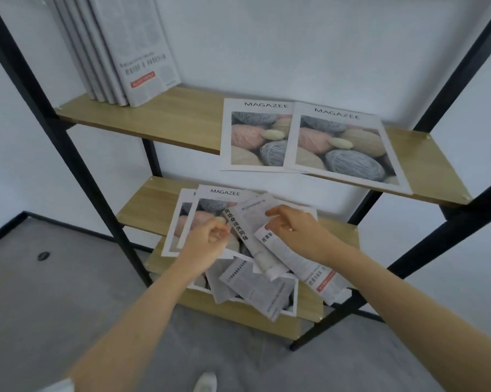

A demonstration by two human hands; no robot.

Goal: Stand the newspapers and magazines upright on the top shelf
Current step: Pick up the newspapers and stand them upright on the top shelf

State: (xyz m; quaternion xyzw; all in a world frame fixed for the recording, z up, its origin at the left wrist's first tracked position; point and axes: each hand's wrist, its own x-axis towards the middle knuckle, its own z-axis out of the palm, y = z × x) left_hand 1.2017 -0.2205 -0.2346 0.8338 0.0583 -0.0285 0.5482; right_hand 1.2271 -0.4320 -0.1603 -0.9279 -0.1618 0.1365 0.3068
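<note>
Left hand (pixel 207 239) curls shut, empty; right hand (pixel 292 227) fingers spread over folded newspapers (pixel 269 244) overhanging the middle shelf (pixel 142 205) edge. Top shelf (pixel 182 117) centre lies open.

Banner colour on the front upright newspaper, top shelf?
Red with white text, on the front upright newspaper; clearest in the head view.

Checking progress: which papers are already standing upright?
Only the grey newspapers leaning at the top wooden shelf's left end; the yarn-cover magazines lie flat.
</note>
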